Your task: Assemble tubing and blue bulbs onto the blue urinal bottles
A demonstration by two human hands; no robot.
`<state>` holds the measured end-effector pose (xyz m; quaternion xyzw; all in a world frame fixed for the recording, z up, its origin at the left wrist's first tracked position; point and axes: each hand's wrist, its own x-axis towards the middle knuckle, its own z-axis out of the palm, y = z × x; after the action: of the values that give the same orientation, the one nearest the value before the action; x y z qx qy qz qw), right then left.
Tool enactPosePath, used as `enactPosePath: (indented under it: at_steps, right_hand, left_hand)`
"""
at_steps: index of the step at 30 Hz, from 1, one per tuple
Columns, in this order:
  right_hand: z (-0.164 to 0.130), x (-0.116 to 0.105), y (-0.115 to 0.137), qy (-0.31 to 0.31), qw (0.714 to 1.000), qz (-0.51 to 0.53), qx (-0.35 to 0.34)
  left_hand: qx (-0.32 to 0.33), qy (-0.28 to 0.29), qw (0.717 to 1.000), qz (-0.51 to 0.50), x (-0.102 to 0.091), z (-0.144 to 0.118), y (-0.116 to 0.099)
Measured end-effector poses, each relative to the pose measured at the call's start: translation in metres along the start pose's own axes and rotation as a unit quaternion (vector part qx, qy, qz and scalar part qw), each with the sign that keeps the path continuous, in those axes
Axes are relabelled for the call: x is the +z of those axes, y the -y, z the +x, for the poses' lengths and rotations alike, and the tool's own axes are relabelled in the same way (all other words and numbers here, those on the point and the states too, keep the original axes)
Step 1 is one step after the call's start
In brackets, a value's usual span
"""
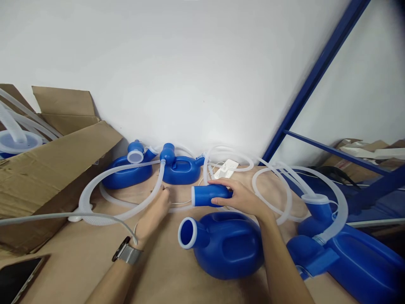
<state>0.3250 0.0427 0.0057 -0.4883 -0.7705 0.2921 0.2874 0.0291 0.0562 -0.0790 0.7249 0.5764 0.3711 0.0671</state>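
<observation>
My right hand (238,196) is closed around a blue cup-shaped urinal head (205,195) with a white rim. It lies sideways, its open end facing left. Just below it a blue urinal bottle (232,247) rests on the table, its white-rimmed mouth uncovered and pointing left. My left hand (163,202) is low over the table beside a clear corrugated tube (155,188). Its fingers are curled and partly hidden, so what they hold, if anything, does not show. A watch sits on the left wrist.
Two blue bottles (182,170) with tubes stand along the wall. Another bottle (363,257) with a coiled tube lies at right. A cardboard box (63,164) holding tubes is at left, above a phone (20,276). A white power strip (226,169) lies behind; a blue metal frame (311,88) rises at right.
</observation>
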Motion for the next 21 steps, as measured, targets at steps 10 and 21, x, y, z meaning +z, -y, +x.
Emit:
enactPosePath:
  at_steps: [10, 21]
  right_hand:
    - [-0.005, -0.013, 0.0, -0.054, 0.998, 0.032, 0.003]
    - [0.003, 0.004, 0.004, 0.001, 0.989, 0.143, -0.035]
  left_hand:
    - [-0.113, 0.044, 0.912, -0.391, -0.033, 0.02, -0.087]
    - [-0.192, -0.007, 0.813, -0.55, -0.046, 0.019, -0.102]
